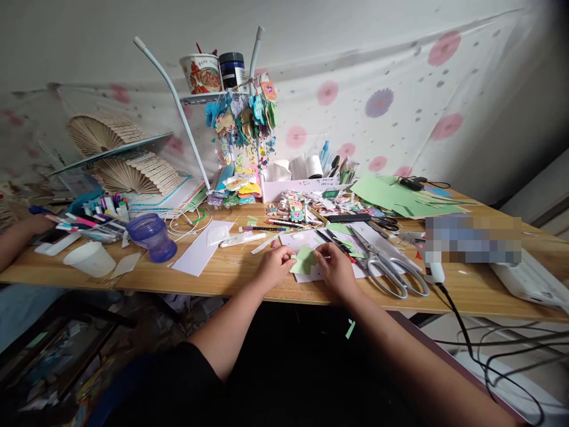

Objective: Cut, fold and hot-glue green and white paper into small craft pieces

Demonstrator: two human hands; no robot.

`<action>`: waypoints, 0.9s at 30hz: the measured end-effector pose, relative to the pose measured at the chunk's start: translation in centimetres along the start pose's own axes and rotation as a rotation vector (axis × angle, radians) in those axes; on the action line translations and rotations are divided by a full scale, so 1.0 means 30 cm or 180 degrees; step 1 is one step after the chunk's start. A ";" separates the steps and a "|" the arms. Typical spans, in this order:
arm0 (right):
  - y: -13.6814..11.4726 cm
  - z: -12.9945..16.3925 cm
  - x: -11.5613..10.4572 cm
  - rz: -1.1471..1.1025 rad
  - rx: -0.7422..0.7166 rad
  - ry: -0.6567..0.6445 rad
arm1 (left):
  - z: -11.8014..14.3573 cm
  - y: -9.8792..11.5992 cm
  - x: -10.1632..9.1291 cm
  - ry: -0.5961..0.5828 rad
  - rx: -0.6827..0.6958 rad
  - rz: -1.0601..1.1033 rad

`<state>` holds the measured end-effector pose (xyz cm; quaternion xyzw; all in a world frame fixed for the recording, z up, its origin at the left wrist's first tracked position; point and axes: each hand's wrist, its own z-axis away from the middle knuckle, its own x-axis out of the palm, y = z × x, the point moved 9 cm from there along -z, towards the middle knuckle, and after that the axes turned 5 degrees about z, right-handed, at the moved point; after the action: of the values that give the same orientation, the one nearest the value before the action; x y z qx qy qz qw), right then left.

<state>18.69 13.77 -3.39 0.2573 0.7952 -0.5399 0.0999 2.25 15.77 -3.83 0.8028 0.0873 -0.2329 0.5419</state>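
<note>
A small piece of light green paper is stretched between my two hands, just above a white sheet near the table's front edge. My left hand pinches its left side between thumb and fingers. On the opposite side, my right hand grips the paper's right edge in a similar pinch. Large silver scissors lie just right of my right hand, and dark pens or slim tools rest behind it. More green paper pieces lie on the white sheet farther back.
A purple cup and a white cup stand at the left. A heap of paper cutouts lies behind my hands. Green sheets cover the back right. A black cable hangs over the front edge. Another person's arm reaches in at far left.
</note>
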 end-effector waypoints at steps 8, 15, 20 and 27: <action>0.109 -0.001 -0.069 -0.1108 0.0537 0.0736 | 0.033 0.073 -0.245 0.1269 0.0248 -0.1530; 0.100 -0.004 -0.051 -0.1050 0.0473 0.0651 | 0.021 -0.048 -0.480 0.0865 -0.0339 -0.2831; 0.075 -0.003 -0.059 -0.1203 0.0363 0.0692 | 0.003 0.011 -0.522 0.1457 -0.0134 -0.0921; 0.005 0.017 -0.049 -0.1506 0.0150 0.0406 | -0.021 -0.004 -0.102 0.0612 -0.0883 0.2423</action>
<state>19.97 12.89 -3.07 0.0999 0.8252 -0.5494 -0.0858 -0.31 16.74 -2.29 0.7152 -0.1351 0.0740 0.6817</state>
